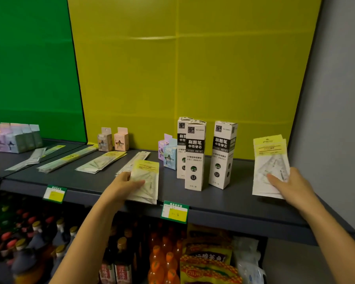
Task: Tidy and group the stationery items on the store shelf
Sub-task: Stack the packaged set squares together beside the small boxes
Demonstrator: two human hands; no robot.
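Observation:
My left hand point(125, 185) grips a small stack of flat clear packets with yellow headers point(147, 177) near the front edge of the dark shelf point(230, 203). My right hand point(291, 184) holds another stack of the same kind of packets point(270, 160) upright at the shelf's right end. Three tall white refill boxes point(195, 154) stand between my hands. Small pastel boxes point(168, 155) stand just left of them. More flat packets point(103, 160) lie in rows further left on the shelf.
Two small boxes point(113, 140) stand against the yellow back panel. A group of pastel boxes point(12, 138) sits at the far left before a green panel. Price tags point(174, 212) hang on the shelf edge. Bottles point(39, 238) and snack bags point(207, 259) fill the shelf below. A grey wall is on the right.

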